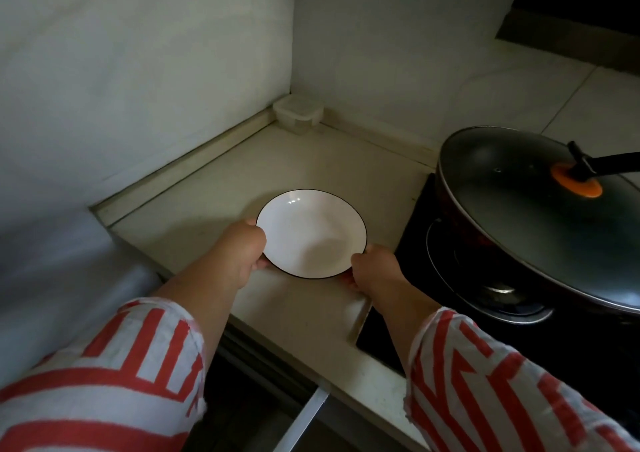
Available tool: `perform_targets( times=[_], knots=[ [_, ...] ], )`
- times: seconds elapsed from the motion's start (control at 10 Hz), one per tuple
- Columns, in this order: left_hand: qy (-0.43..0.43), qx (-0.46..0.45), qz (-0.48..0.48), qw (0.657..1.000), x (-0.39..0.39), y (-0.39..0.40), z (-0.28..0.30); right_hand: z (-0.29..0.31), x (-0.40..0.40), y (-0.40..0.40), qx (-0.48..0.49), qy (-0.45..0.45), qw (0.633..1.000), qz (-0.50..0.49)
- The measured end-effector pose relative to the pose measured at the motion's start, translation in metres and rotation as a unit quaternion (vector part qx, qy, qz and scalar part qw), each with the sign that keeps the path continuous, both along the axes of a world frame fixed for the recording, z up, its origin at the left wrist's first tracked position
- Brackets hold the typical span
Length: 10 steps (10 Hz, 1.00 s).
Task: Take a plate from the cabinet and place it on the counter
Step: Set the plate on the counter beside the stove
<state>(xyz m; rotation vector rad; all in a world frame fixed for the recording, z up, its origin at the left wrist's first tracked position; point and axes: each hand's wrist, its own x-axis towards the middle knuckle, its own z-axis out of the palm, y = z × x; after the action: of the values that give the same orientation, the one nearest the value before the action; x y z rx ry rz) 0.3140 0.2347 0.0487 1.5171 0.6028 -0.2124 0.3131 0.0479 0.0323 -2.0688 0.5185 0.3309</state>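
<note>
A white plate (311,233) with a thin black rim is held over the pale counter (214,202), near its front edge. My left hand (242,252) grips the plate's left rim, thumb on top. Gripping the near right rim is my right hand (375,270), with its fingers under the plate. I cannot tell whether the plate touches the counter. Both arms wear red-and-white striped sleeves. The cabinet is not clearly in view.
A black wok with a glass lid (540,216) and orange knob sits on the dark stove (450,299) right of the plate. A small lidded plastic container (298,112) stands in the back corner. White walls enclose the counter. A drawer edge (304,417) shows below.
</note>
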Motion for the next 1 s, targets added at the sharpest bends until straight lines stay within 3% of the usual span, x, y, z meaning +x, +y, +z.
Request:
perform_targets(
  times=[0.2, 0.4, 0.5, 0.6, 0.7, 0.8, 1.0],
  knots=[
    [0.005, 0.003, -0.008, 1.000, -0.002, 0.007, -0.002, 0.007, -0.003, 0.003, -0.033, 0.013, 0.999, 0.030],
    [-0.016, 0.013, 0.029, 0.999, -0.045, 0.030, 0.004, 0.024, -0.053, 0.008, 0.067, -0.019, 0.994, -0.087],
    [-0.009, 0.019, 0.005, 1.000, -0.078, 0.045, 0.006, 0.040, -0.095, 0.017, 0.092, 0.002, 0.994, -0.055],
    [0.003, 0.041, -0.045, 0.998, -0.117, 0.056, 0.007, 0.042, -0.138, 0.028, 0.035, -0.030, 0.999, -0.029],
    [0.018, 0.065, -0.094, 0.993, -0.164, 0.067, 0.004, 0.034, -0.188, 0.040, -0.009, -0.066, 0.995, -0.079],
    [0.038, 0.086, -0.146, 0.985, -0.204, 0.074, -0.004, 0.025, -0.237, 0.047, -0.020, -0.026, 0.998, -0.059],
    [0.113, 0.143, -0.211, 0.960, -0.256, 0.068, -0.026, 0.012, -0.295, 0.034, 0.010, -0.028, 0.995, -0.097]
  ],
)
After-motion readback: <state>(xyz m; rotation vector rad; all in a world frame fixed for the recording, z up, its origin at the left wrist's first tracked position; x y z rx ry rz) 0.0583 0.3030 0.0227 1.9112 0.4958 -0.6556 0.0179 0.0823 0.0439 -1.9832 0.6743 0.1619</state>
